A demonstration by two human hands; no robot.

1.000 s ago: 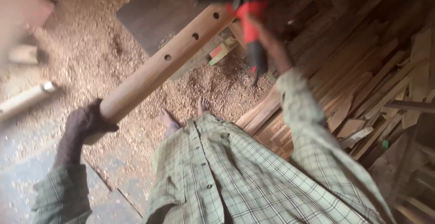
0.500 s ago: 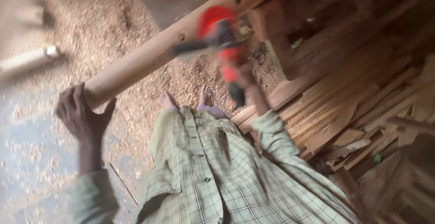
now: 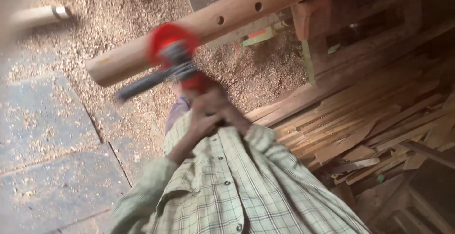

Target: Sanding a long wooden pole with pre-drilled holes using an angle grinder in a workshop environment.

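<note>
Below the long wooden beam (image 3: 222, 23) that slants across the upper part of the view, both my hands meet on a red power tool (image 3: 173, 56). My left hand (image 3: 201, 120) is curled tight around the rear of the tool, fingers wrapped close with no gap showing. My right hand (image 3: 222, 106) presses in just beside it, also folded shut on the same handle end, so the two hands touch each other. The tool's red round body sits right against the lower edge of the beam, near its rounded free end, and a dark bar (image 3: 142, 85) sticks out from the tool, pointing away from the beam toward the floor. The tool is blurred, so I cannot tell its finer parts. Three round holes (image 3: 258, 5) run in a row along the beam, above and beyond the tool. Under the beam the floor (image 3: 52, 120) is covered in sawdust (image 3: 118, 6). Well away from the beam's free end, past my right sleeve, lies a heap of wooden slats (image 3: 360, 125).
</note>
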